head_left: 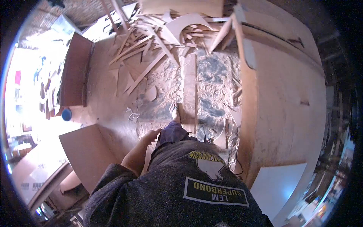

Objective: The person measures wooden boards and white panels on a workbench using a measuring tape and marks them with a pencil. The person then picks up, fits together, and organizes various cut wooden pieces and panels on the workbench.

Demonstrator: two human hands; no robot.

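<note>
My left hand (152,136) hangs low beside my dark shorts (172,133), close to the cloth. Its fingers look loosely extended, and no object shows in them. Whether the fingertips touch the shorts is hard to tell. My right hand is out of view, with the right arm hidden behind my dark printed T-shirt (181,170). One foot (174,112) in a sandal is planted on the dusty floor, by a long flat board (190,87).
Wood offcuts (151,41) pile up ahead. A large wooden table (287,109) stands on the right, bearing a pale sheet (278,185). Leftward are a brown panel (76,72), a blue bucket (66,114) and a leaning board (85,155). White cord (132,114) lies on the floor.
</note>
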